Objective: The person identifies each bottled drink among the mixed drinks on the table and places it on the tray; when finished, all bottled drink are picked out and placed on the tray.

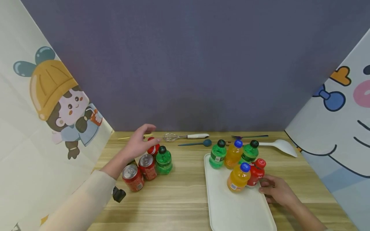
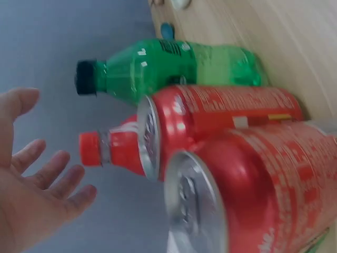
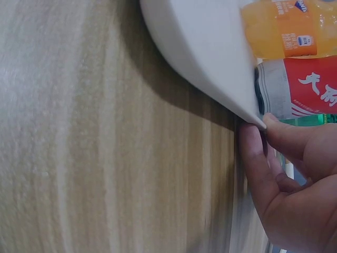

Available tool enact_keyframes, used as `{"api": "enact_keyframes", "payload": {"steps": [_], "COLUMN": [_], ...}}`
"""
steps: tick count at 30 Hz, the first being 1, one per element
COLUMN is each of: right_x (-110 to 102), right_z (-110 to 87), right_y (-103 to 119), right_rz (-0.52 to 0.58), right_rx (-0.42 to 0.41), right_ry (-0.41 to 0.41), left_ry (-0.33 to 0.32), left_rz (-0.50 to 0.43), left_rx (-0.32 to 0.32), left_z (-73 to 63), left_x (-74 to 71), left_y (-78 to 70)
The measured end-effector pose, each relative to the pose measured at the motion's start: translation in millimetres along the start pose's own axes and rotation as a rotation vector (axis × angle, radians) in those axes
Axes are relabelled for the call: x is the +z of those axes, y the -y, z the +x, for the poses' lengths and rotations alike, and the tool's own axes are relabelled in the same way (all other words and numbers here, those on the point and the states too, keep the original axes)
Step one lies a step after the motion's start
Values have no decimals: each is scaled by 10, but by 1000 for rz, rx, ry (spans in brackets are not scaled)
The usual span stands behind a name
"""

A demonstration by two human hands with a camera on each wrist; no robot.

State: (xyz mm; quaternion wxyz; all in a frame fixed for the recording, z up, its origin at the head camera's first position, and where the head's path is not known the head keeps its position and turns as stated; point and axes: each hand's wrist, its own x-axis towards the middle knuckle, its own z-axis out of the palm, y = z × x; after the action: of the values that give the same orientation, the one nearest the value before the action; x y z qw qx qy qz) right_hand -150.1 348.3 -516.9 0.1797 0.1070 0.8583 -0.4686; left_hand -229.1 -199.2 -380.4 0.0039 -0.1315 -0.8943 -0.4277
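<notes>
My left hand (image 1: 138, 142) hovers with fingers spread and slightly bent, close over the red-capped bottle (image 1: 153, 149), holding nothing. In the left wrist view its fingertips are apart from that bottle's red cap (image 2: 89, 149). Beside it stand a green soda bottle (image 1: 164, 163) and two red soda cans, one (image 1: 147, 167) behind the other (image 1: 133, 179). My right hand (image 1: 277, 192) pinches the right rim of a white tray (image 1: 238, 213) between thumb and fingers. The tray bears green bottles (image 1: 217, 157), orange soda bottles (image 1: 238, 179) and a red bottle (image 1: 256, 173).
Along the back of the wooden table lie a whisk (image 1: 185, 137), a dark blue spoon (image 1: 206, 143), a dark fork (image 1: 250, 137), a large white spoon (image 1: 284, 148) and a thin yellow utensil (image 1: 123, 138). A grey wall (image 1: 196, 70) rises behind, with cartoon-printed panels at both sides.
</notes>
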Motion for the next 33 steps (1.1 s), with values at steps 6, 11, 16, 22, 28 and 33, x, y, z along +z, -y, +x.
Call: {"api": "enact_keyframes", "payload": {"steps": [6, 11, 16, 22, 28, 33], "right_x": [4, 4, -5, -12, -11, -8], "right_z": [2, 20, 36, 46, 15, 9], "right_y": [-4, -14, -33, -39, -21, -25], "right_rz": [-8, -18, -13, -3, 3, 7], "right_rx": [6, 15, 15, 10, -1, -5], "right_ry": [-2, -5, -2, 2, -1, -4], "left_ry": [50, 85, 107, 128, 136, 126], "left_rz": [49, 47, 30, 1, 2, 5], "left_rx": [-89, -130, -155, -172, -154, -154], "left_z": [10, 21, 31, 17, 34, 42], "left_x": [-28, -22, -15, -5, 9, 30], "left_y": [178, 284, 342, 370, 384, 392]}}
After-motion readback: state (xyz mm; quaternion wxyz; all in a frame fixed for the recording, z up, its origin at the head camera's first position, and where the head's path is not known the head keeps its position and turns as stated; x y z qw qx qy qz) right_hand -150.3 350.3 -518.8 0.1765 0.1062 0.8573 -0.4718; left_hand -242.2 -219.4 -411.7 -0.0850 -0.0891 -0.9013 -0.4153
